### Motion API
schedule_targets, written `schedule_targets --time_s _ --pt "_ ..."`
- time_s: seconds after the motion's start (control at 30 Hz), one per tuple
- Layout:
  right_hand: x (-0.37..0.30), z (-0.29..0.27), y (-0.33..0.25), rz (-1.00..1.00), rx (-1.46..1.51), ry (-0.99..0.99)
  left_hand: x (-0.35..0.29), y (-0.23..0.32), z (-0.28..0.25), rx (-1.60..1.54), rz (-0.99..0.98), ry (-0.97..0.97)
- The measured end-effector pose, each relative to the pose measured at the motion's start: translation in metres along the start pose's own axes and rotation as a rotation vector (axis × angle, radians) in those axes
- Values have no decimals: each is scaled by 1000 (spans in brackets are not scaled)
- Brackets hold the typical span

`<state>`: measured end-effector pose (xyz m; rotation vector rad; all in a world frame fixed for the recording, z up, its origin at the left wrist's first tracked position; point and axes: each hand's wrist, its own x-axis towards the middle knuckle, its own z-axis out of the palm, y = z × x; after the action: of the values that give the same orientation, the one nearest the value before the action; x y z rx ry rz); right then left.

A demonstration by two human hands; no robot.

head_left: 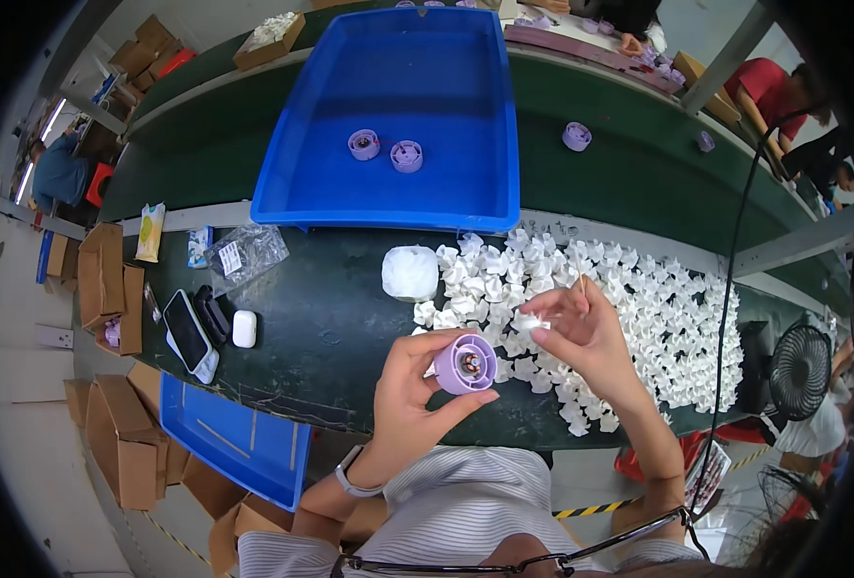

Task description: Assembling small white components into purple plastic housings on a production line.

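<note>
My left hand [410, 390] is closed around a round lilac plastic housing [466, 364], tilted so that its inside shows a ring and small metal parts in the middle. To its right, my right hand [595, 347] pinches a small white plastic piece [529, 325] between thumb and fingers. A thin pale stick [582, 282] pokes up from between the fingers of that hand. Around and beneath my right hand spreads a thick layer of loose white pieces [677, 337], several-pointed in shape. A rounded white lump or tub [410, 274] stands at the left end of this layer.
Beyond the bench, a big blue tray [388, 202] holds two lilac housings [407, 156]. Another housing [576, 136] sits on the green belt. At left lie a phone [188, 332], a white case [244, 328] and plastic wrap [249, 255]. A black fan [800, 372] stands at right. Other people work farther off.
</note>
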<state>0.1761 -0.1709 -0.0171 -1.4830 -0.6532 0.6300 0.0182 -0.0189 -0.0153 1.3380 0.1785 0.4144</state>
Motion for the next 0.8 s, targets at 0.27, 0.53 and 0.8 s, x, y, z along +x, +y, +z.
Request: schedule_targets --time_s 0.27,0.53,0.8 --pt "-11 10 -24 241 541 -89 3 -4 11 128 148 -17" --pt "-16 12 -21 186 474 -42 5 -2 16 244 220 -5" --pt "-19 16 -29 132 411 12 8 -2 17 290 248 -50"
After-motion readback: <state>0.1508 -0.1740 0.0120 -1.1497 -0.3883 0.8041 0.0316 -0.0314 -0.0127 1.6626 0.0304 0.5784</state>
